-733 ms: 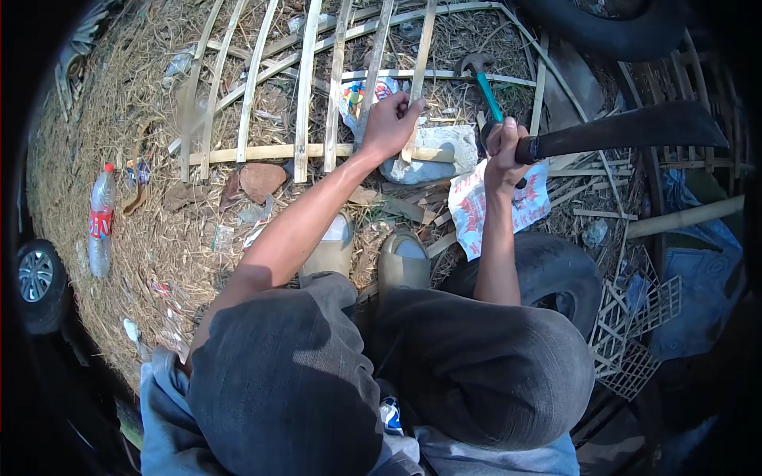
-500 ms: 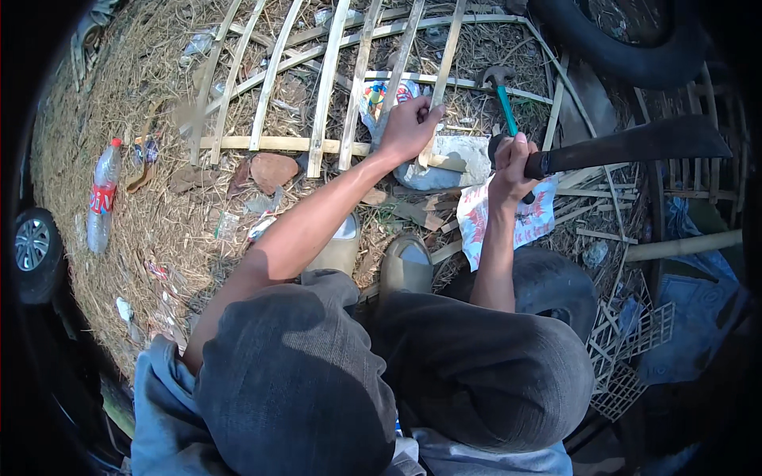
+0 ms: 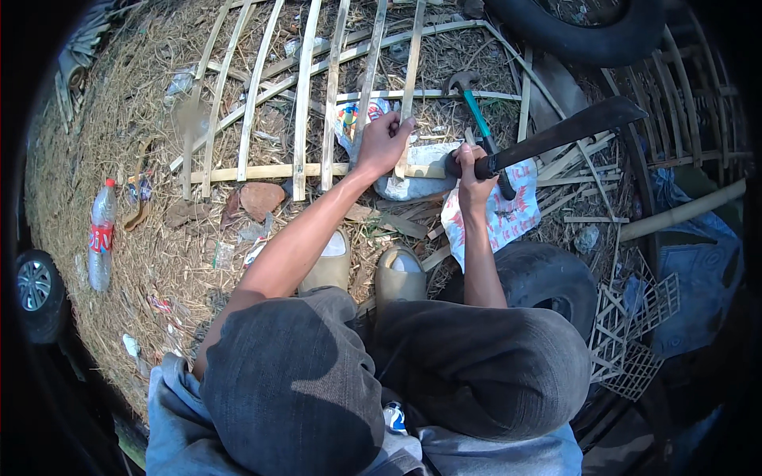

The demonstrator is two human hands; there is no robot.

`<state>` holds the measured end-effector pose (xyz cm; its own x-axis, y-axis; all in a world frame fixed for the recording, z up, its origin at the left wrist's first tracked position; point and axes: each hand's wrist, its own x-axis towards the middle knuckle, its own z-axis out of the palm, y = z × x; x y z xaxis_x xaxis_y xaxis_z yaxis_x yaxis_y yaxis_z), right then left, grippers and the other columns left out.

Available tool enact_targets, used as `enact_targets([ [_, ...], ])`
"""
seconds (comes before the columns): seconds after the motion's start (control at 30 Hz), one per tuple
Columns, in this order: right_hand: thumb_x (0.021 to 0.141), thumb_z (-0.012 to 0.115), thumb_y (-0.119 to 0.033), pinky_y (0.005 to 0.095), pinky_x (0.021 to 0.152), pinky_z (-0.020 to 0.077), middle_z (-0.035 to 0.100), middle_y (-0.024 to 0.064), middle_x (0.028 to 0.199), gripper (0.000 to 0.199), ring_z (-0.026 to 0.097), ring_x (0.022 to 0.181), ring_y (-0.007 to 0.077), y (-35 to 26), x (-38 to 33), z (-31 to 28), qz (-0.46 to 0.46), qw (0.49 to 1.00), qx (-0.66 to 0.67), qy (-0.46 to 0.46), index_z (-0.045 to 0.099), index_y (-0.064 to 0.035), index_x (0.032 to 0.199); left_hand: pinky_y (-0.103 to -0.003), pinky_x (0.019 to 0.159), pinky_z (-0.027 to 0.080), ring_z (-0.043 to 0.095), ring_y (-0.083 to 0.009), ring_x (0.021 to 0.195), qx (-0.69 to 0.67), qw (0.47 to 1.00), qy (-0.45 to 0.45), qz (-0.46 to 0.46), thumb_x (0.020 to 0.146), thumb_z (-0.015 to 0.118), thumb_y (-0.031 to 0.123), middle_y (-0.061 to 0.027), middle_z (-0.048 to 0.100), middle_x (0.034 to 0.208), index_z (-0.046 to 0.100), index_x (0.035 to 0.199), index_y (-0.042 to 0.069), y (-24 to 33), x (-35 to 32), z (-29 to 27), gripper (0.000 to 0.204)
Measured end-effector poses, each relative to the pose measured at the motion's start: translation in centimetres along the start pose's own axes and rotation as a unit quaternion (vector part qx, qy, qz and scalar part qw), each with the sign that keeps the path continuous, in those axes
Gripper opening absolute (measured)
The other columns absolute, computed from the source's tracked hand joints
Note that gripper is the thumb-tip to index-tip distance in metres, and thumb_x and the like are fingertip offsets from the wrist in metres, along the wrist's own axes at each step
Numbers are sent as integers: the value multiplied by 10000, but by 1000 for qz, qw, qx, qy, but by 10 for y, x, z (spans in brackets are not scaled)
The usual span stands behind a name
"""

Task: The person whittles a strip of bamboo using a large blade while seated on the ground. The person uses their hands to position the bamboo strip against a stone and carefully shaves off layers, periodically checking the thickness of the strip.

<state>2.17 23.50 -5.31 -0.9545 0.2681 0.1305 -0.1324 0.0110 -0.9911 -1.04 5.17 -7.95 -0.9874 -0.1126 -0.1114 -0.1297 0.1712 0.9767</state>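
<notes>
My left hand [image 3: 382, 148] is closed round a thin bamboo strip [image 3: 411, 71], near its lower end. That end crosses a light bamboo crosspiece [image 3: 425, 170] lying over a pale stone block [image 3: 405, 189]. In my right fist [image 3: 475, 184] is the handle of a machete; its dark blade [image 3: 567, 135] points right and away, tilted upward in the picture. Beside this hand lies a hammer [image 3: 474, 107] with a green and black handle. Several more bamboo strips [image 3: 302, 103] fan out to the left, crossed by longer strips into a lattice frame.
A printed white sheet [image 3: 520, 205] lies under the hammer's handle end. Near my right leg is a tyre [image 3: 548, 274]; another tyre [image 3: 579, 36] stands at the far right. A reddish stone [image 3: 260, 200] and a plastic bottle [image 3: 101, 238] are on the left. My sandals [image 3: 399, 274] are below.
The machete blade has swung so its tip points farther away from me. My left hand has slid slightly nearer along the strip. The whole view has shifted a little.
</notes>
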Motion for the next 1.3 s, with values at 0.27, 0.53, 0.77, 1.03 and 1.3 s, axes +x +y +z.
enact_targets([
  [0.27,935,562,-54,272,468,259,376,3,524,400,333,468,86,-24,-11,-25,7,987,160,-12,388,-95,578,-320,526,375,453,-103,569,-10,1000,-19,-9,949,653,295,-37,533,601,625,817,-31,-2,-1,-5,353],
  [0.53,837,590,-15,277,497,334,451,24,546,320,395,476,106,-10,8,-5,32,987,152,-29,435,-65,562,-329,559,402,464,-117,581,3,1000,-5,-4,942,656,308,-49,544,620,635,836,-28,-4,1,-7,354],
  [0.77,877,587,-53,256,414,268,410,-13,524,285,341,421,70,1,6,7,18,996,82,29,494,-31,609,-335,542,392,460,-125,565,34,999,-8,5,938,660,310,-53,537,603,613,803,-33,0,0,-3,372],
  [1.03,854,625,-54,262,430,341,452,6,523,253,419,432,94,12,-11,-6,56,990,128,19,536,-26,619,-308,538,380,452,-93,576,-10,1000,-6,9,945,653,309,-26,538,609,624,811,-35,-5,3,3,370],
  [1.3,887,588,-35,312,550,466,348,-22,487,342,337,397,86,-61,-20,-79,106,988,111,22,436,-95,586,-327,558,404,481,-116,588,2,1000,-10,13,952,643,325,-44,561,629,630,826,-36,-6,1,2,383],
])
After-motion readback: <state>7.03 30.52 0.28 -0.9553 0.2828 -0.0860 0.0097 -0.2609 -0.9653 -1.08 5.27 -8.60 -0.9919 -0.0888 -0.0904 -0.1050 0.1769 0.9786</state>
